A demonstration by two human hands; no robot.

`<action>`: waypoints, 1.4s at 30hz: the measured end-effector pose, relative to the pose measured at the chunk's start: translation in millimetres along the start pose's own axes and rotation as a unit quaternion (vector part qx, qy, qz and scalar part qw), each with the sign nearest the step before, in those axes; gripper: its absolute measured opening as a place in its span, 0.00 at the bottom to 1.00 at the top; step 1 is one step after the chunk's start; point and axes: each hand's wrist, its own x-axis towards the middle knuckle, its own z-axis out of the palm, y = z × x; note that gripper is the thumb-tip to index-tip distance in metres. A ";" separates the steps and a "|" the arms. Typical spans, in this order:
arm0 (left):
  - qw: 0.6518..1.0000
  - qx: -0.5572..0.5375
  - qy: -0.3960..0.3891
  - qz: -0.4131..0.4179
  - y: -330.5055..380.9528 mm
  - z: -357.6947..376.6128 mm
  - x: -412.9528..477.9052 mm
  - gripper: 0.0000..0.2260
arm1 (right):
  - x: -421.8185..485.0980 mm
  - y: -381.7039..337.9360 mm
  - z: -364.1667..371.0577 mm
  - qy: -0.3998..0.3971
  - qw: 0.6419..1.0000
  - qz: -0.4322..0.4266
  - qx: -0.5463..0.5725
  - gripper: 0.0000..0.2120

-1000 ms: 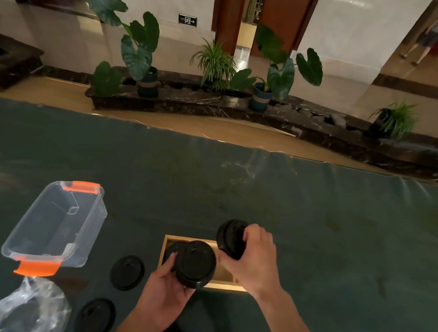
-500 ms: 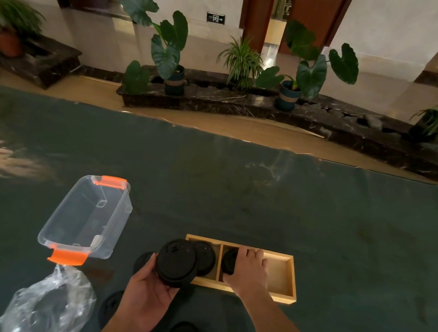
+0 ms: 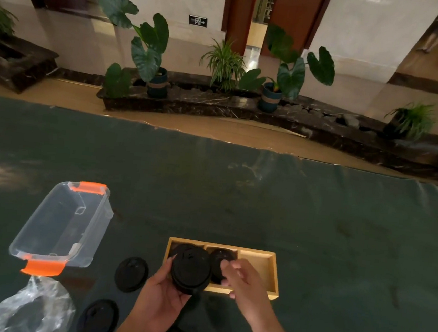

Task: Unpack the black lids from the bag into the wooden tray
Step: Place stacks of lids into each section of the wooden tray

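Lids are spread over several places, all taken here from the tray [image 3: 267, 295]. Its left compartment holds dark lids, mostly hidden behind the stack [image 3: 190, 270] that the left hand [image 3: 158, 300] clasps just in front of that compartment. The middle compartment holds a lid [image 3: 218, 262]; the right compartment is bare wood. The right hand [image 3: 244, 283] hovers over the middle compartment, fingers curled toward the stack; whether they pinch a lid cannot be told.

Two loose lids lie on the cloth left of the tray, one near [image 3: 131, 274], one farther toward the person [image 3: 98, 318]. The bag [image 3: 30, 308] sits well left of the tray, dark shapes showing through it. A clear box [image 3: 62, 227] stands beyond the bag.

Judgement: the step in hand is dealing lids from the held stack into the compartments. The next move calls for peeling off the top lid and setting it flat in the bare right compartment. The loose lids and the bag's contents remain to be done.
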 end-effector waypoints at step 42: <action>0.436 0.893 0.003 0.110 -81.8 115.8 150.8 0.13 | 71.5 79.9 -45.0 0.154 0.960 0.208 -0.104 0.11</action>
